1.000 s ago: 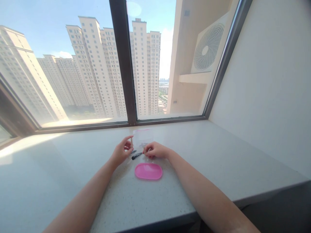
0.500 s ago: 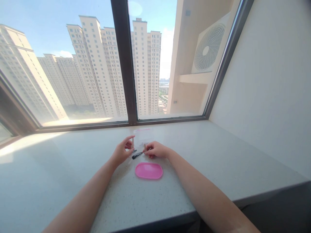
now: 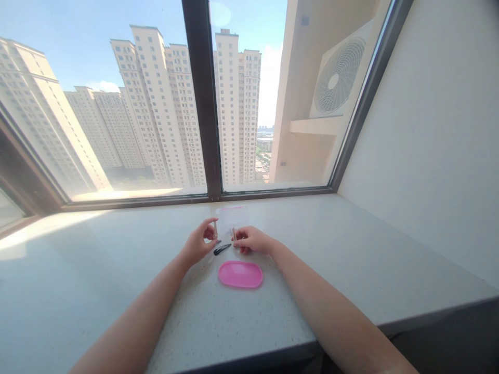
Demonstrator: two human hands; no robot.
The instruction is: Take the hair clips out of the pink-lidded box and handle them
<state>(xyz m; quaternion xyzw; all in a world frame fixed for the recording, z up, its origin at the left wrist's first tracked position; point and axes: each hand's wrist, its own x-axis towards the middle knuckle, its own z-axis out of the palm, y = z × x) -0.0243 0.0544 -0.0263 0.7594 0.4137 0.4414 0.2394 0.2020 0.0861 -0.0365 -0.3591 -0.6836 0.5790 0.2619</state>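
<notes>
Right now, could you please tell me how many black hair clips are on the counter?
2. One black hair clip lies on the stone counter just above the pink oval dish; a second, mostly hidden, sits beside the left hand. More could be hidden under the hands.

Bright daylight comes through the window (image 3: 203, 104) ahead of me, laying a pale glare across the left end of the stone sill (image 3: 97, 249), while the wall (image 3: 429, 156) on my right sits in soft, even shade. The wide lens bends the towers (image 3: 156, 104) toward the edges, fine detail looks slightly soft throughout, and only faint shadows lie under my left hand (image 3: 197, 243) and my right hand (image 3: 253, 240).
</notes>
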